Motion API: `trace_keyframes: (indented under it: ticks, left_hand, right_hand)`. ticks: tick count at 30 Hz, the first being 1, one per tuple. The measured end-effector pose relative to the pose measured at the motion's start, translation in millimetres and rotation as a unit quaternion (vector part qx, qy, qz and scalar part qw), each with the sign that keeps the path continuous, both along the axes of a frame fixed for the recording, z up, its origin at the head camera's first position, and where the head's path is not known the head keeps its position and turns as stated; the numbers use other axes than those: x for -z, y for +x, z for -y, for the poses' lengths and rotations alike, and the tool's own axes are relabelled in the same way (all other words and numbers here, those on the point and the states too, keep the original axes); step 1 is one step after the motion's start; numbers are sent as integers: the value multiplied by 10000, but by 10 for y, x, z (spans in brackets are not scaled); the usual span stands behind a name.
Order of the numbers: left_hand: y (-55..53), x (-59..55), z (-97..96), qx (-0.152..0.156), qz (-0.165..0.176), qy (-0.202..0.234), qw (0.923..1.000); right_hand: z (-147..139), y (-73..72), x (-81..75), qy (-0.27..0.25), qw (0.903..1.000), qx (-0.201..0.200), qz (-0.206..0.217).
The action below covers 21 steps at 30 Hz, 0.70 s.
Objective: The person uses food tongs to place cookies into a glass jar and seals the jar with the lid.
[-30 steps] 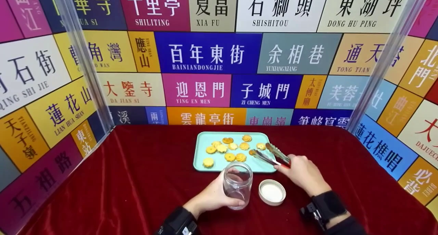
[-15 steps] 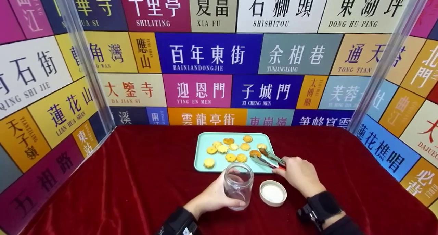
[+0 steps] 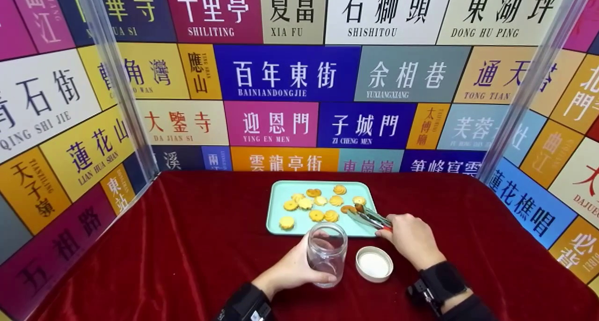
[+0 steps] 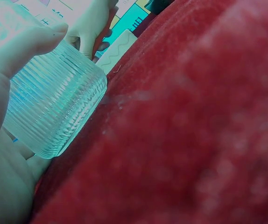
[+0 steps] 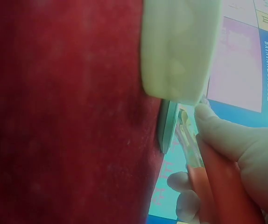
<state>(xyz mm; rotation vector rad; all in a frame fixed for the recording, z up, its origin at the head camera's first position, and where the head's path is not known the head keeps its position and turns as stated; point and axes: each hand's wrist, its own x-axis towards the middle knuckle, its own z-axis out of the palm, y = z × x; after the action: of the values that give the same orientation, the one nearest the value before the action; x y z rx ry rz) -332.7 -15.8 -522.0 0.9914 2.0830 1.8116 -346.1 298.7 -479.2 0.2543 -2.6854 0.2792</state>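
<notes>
Wrapping around a clear glass jar (image 3: 327, 262), the left hand's (image 3: 294, 267) fingers grasp it, thumb across the near side; the left wrist view shows the thumb lying along its ribbed wall. The jar stands roughly upright, mouth up, in front of the near edge of a pale green tray (image 3: 281, 190); whether its base rests on the red-draped desk (image 3: 210, 237) or sits just above it, I cannot tell. Over the tray lie scattered cookies, a pale yellow one (image 3: 287, 223) apart at the left, the rest mostly across the middle.

Toward the tray's right side, a brown cookie (image 3: 347, 209) lies just beside the tips of the tongs (image 3: 374, 215). Here is the relation that seems to matter most: the cookie sits forward and left of the right hand, in line with the tongs' long axis, and that hand is the nearer one. Whether the tips grip it is too small to make out. The jar's mouth lies nearer the person and left of those tips.

Right of the jar, a cream lid (image 3: 374, 265) rests on the cloth, apparently hollow side up. Farthest right, the right hand's (image 3: 414, 239) fingers hold the tongs by their orange-red handles.
</notes>
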Motion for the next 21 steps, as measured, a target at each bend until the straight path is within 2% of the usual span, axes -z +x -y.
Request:
trace_keyframes:
  ticks: [7, 16, 21]
  left_hand:
    - [1, 1, -2, 43, 56, 63, 10000]
    - [-1, 3, -4, 76, 50, 150, 9998]
    - [3, 2, -10, 88, 76, 163, 9998]
  right_hand:
    - [-30, 18, -67, 16, 9997, 76, 250]
    - [-146, 94, -289, 29, 9953, 87, 960]
    - [-188, 106, -314, 21, 9938, 75, 1111]
